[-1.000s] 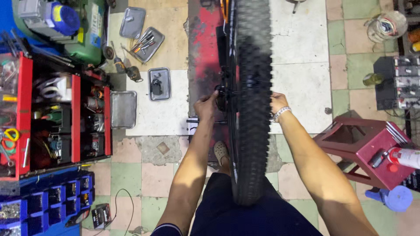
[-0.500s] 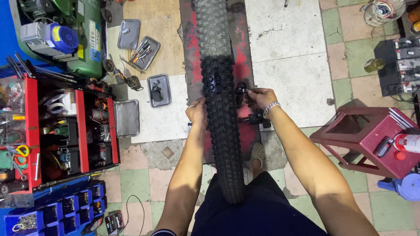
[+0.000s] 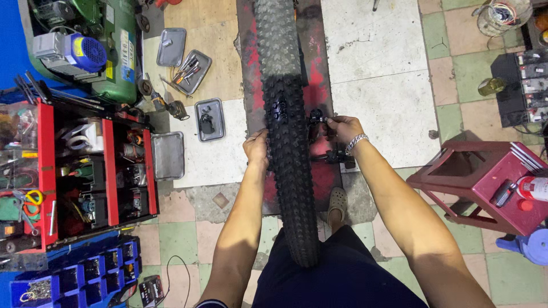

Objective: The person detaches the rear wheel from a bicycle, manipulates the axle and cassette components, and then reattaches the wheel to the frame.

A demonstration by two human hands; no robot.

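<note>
We see a tall black knobby rubber tyre (image 3: 288,131) standing upright on its edge between our knees, its tread blocks chunky and dusty grey toward the far end. Our left hand (image 3: 257,147) curls against its left sidewall, and our right hand (image 3: 342,129) pinches a small black axle fitting (image 3: 317,118) just beside it.

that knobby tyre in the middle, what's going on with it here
A person stands over an upright knobby tyre, seen from above. Their left hand presses against its left side, while the right hand, with a wristband, has its grip at a small dark part near the hub on the right. A red tool cabinet with open trays stands to the left, metal trays lie on the floor, and a red stool is on the right.
</note>
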